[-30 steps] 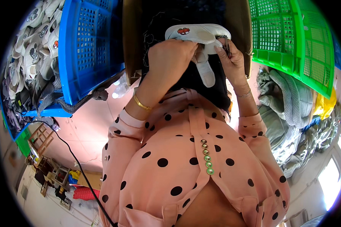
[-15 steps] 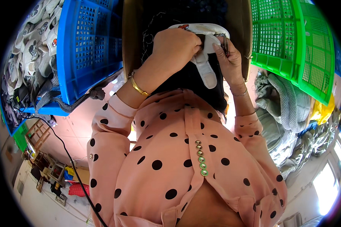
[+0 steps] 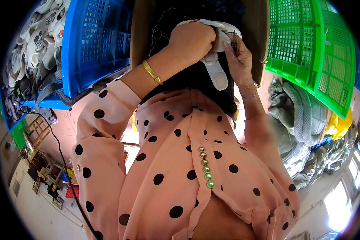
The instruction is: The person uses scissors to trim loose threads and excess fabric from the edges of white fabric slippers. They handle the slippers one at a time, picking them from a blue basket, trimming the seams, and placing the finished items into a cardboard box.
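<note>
A white shoe upper (image 3: 225, 29) with a rounded strap (image 3: 217, 76) is held over the dark cloth on my lap. My left hand (image 3: 193, 41), with a gold bracelet at its wrist, is closed on the upper; its fingers curl inward and are mostly hidden behind the back of the hand. At the right end of the upper, my right hand (image 3: 240, 60) is closed around small dark snips (image 3: 234, 44), which point upward. The right thumb lies against the edge of the white piece. The strap hangs down loose between both hands.
An open cardboard box (image 3: 260, 36) stands before me, with dark material inside and loose threads at its left. A blue crate (image 3: 96, 48) rises at left, near piled white uppers (image 3: 36, 40). Green crates (image 3: 296, 40) stand at right above grey fabric (image 3: 304, 108).
My left hand has turned and shifted slightly right, covering more of the upper, and its elbow has swung outward. The strap and right hand have moved only slightly.
</note>
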`<act>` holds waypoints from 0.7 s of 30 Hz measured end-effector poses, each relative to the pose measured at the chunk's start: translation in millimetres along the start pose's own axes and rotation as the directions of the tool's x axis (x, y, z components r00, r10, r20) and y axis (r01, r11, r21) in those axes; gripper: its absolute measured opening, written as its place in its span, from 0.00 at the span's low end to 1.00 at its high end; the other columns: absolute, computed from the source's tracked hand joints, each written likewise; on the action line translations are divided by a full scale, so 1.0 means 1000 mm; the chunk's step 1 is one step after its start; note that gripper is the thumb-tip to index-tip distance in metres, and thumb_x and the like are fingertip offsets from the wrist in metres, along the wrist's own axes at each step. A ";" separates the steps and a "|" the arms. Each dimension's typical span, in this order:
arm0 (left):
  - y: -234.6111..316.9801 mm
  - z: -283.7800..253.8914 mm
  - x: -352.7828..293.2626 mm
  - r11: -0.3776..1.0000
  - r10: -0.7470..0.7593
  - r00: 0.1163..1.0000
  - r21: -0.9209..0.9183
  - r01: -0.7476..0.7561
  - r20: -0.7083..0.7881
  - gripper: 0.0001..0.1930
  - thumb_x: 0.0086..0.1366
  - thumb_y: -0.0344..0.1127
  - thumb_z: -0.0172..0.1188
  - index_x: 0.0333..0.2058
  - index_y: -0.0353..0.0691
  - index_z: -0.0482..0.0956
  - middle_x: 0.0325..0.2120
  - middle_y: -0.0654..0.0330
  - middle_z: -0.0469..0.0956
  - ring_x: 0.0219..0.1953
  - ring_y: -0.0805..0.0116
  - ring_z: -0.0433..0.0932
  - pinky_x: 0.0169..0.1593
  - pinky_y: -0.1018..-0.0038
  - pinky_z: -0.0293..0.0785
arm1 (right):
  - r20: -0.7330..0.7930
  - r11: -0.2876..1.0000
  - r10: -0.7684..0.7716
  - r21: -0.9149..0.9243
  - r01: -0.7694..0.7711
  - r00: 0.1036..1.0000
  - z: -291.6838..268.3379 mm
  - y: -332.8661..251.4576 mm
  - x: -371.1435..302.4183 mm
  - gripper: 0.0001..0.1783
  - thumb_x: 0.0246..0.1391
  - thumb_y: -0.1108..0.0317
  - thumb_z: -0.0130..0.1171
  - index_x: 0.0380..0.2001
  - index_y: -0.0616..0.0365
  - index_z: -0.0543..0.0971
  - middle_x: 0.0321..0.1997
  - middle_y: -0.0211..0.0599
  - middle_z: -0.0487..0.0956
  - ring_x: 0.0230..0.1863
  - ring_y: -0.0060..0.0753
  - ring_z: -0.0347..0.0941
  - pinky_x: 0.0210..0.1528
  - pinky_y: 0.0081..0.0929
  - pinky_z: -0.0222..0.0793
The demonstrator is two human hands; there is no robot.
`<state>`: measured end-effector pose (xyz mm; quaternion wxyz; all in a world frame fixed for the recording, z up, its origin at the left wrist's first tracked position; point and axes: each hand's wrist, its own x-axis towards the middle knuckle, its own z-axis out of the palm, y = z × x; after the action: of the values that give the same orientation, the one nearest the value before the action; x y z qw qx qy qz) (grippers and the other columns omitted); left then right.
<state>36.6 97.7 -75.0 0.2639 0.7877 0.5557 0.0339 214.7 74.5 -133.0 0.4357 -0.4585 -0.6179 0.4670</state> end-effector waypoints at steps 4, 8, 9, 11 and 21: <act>-0.006 0.010 -0.003 0.985 0.113 0.987 0.141 -0.096 -0.118 0.09 0.60 0.36 0.54 0.27 0.43 0.82 0.14 0.62 0.78 0.13 0.69 0.77 0.26 0.71 0.75 | -0.001 1.000 -0.014 -0.012 0.014 1.000 0.001 -0.001 0.001 0.08 0.61 0.72 0.58 0.42 0.60 0.76 0.27 0.23 0.73 0.29 0.12 0.61 0.33 0.13 0.63; -0.012 -0.002 -0.016 0.995 0.017 1.000 -0.094 -0.017 0.002 0.08 0.61 0.35 0.54 0.28 0.42 0.80 0.15 0.60 0.78 0.14 0.69 0.77 0.24 0.72 0.73 | -0.002 0.993 -0.019 -0.116 0.019 1.000 -0.001 -0.007 0.002 0.07 0.60 0.72 0.58 0.41 0.60 0.76 0.25 0.25 0.72 0.26 0.13 0.61 0.31 0.13 0.63; -0.013 -0.007 -0.018 0.985 -0.012 0.999 -0.173 0.020 0.049 0.07 0.61 0.35 0.54 0.28 0.42 0.79 0.15 0.60 0.77 0.14 0.69 0.77 0.23 0.73 0.73 | 0.002 0.988 -0.030 -0.149 0.030 1.000 -0.002 -0.008 0.002 0.07 0.60 0.72 0.59 0.41 0.60 0.76 0.24 0.25 0.72 0.26 0.14 0.61 0.30 0.13 0.63; -0.017 -0.012 -0.025 0.958 -0.021 0.996 -0.282 0.044 0.082 0.06 0.61 0.34 0.56 0.28 0.42 0.79 0.15 0.60 0.77 0.13 0.70 0.76 0.22 0.75 0.72 | 0.003 0.988 -0.037 -0.151 0.037 0.999 -0.002 -0.007 0.003 0.08 0.60 0.71 0.59 0.41 0.61 0.76 0.24 0.28 0.73 0.25 0.15 0.62 0.30 0.14 0.64; -0.026 0.001 -0.045 0.971 0.070 0.915 -0.182 -0.153 -0.397 0.08 0.61 0.39 0.62 0.39 0.50 0.84 0.19 0.60 0.80 0.19 0.64 0.78 0.25 0.75 0.72 | -0.025 0.825 -0.199 -0.544 0.153 0.980 0.002 -0.024 0.009 0.18 0.51 0.69 0.67 0.42 0.57 0.71 0.28 0.34 0.79 0.26 0.33 0.78 0.30 0.25 0.73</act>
<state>-2.9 63.6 -76.6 0.2277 0.7637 0.5441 0.2624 207.4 79.9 -108.8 0.3546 -0.5219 -0.7459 0.2132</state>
